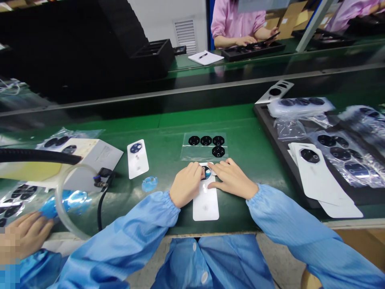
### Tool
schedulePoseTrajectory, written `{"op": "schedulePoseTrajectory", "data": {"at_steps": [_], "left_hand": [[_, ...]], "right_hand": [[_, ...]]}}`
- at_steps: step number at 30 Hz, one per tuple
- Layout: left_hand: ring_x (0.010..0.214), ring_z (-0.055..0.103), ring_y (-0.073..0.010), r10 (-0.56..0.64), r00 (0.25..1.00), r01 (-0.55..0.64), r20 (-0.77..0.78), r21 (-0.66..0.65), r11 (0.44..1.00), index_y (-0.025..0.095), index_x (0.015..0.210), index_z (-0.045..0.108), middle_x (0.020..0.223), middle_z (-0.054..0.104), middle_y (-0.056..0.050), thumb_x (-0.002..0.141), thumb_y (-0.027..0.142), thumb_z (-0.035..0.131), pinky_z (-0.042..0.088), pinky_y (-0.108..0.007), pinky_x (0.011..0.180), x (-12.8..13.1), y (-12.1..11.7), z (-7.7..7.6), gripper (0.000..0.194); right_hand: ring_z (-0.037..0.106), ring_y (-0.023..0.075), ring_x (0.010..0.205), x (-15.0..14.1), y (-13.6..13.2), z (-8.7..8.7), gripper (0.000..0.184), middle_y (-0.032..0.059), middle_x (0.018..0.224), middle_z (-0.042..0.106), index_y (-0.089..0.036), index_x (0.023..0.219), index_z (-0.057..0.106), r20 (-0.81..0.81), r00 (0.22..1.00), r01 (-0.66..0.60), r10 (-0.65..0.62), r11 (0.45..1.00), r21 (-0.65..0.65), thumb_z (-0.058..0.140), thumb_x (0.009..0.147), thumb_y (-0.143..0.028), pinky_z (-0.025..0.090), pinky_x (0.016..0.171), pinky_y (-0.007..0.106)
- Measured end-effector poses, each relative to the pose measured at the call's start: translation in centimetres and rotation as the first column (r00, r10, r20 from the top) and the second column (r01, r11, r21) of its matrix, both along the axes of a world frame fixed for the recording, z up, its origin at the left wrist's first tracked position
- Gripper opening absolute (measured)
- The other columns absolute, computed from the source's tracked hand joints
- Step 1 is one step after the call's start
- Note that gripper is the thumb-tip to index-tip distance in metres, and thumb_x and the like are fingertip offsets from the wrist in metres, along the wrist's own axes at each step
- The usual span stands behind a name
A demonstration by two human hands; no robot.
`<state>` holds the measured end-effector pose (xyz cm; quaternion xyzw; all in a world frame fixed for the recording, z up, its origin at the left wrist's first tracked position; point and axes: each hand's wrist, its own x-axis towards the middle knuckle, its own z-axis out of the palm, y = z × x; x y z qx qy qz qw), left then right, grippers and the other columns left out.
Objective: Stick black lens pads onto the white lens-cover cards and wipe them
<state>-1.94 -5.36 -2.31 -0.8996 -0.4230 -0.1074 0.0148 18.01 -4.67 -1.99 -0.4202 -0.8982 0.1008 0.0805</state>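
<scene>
A white phone back panel (205, 206) lies on the green bench in front of me, its round black camera area partly covered by my fingers. My left hand (186, 184) is closed, its fingertips pressed at the left side of that circle; whatever they pinch is hidden. My right hand (230, 176) rests on the panel's upper right, thumb and index finger stretched apart. Just beyond, a clear film sheet (197, 153) carries several black camera cover pieces (218, 151). To the left are another white panel (137, 160) and a crumpled blue film (149, 184).
A black tray (278, 148) at right holds bagged black parts (339, 152) and stacked white panels (315, 180). At left are a white box (104, 156), a hose (60, 196) and another person's hand (30, 233). Across the bench, a person in pink (237, 20) works over a tray.
</scene>
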Motion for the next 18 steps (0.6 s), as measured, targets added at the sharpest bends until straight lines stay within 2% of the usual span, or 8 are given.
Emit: {"op": "schedulePoseTrajectory", "data": {"at_steps": [9,12,13,15,18], "left_hand": [[0.076,0.049,-0.0207,0.040,0.994,-0.038,0.101,-0.018,0.999,0.019,0.082,0.042,0.084,0.053,-0.007,0.086,0.001,0.037,0.043,-0.032,0.064,-0.4,-3.4,0.2,0.019],[0.081,0.053,-0.0195,0.088,0.970,-0.076,0.228,-0.060,0.995,0.020,0.086,0.042,0.088,0.054,-0.007,0.090,0.006,0.035,0.045,-0.031,0.068,-0.9,-5.0,0.9,0.016],[0.082,0.054,-0.0186,0.130,0.943,-0.105,0.306,-0.097,0.990,0.020,0.086,0.042,0.089,0.055,-0.006,0.092,0.008,0.034,0.046,-0.030,0.070,-1.4,-5.4,1.0,0.015],[0.083,0.058,-0.0162,0.280,0.844,-0.217,0.458,-0.187,0.958,0.021,0.088,0.045,0.088,0.057,-0.004,0.095,0.013,0.035,0.048,-0.028,0.074,-3.1,-5.8,1.1,0.014],[0.078,0.062,-0.0140,0.544,0.642,-0.468,0.540,-0.286,0.836,0.021,0.092,0.053,0.086,0.062,-0.001,0.094,0.024,0.047,0.051,-0.025,0.074,-7.2,-5.6,0.5,0.008]], "right_hand": [[0.055,0.0252,0.089,0.1,0.0,-0.1,0.070,0.0121,0.099,0.067,-0.004,0.134,0.047,-0.007,1.000,-0.015,0.015,1.000,0.021,0.061,0.087,-0.055,0.031,0.077,0.036],[0.055,0.0248,0.088,0.1,0.1,-0.2,0.069,0.0115,0.096,0.067,-0.004,0.134,0.046,-0.006,1.000,-0.016,0.016,0.999,0.029,0.060,0.088,-0.053,0.030,0.077,0.035],[0.055,0.0249,0.088,0.1,0.1,-0.3,0.069,0.0113,0.096,0.067,-0.004,0.135,0.046,-0.005,1.000,-0.017,0.017,0.999,0.031,0.060,0.088,-0.054,0.030,0.077,0.035],[0.055,0.0252,0.088,0.2,0.1,-0.5,0.070,0.0106,0.095,0.067,-0.005,0.135,0.045,-0.006,1.000,-0.020,0.020,0.999,0.034,0.059,0.088,-0.055,0.030,0.077,0.035],[0.055,0.0252,0.088,0.3,0.2,-0.9,0.069,0.0099,0.096,0.067,-0.006,0.136,0.044,-0.016,0.999,-0.027,0.028,0.999,0.037,0.058,0.089,-0.054,0.031,0.078,0.036]]}}
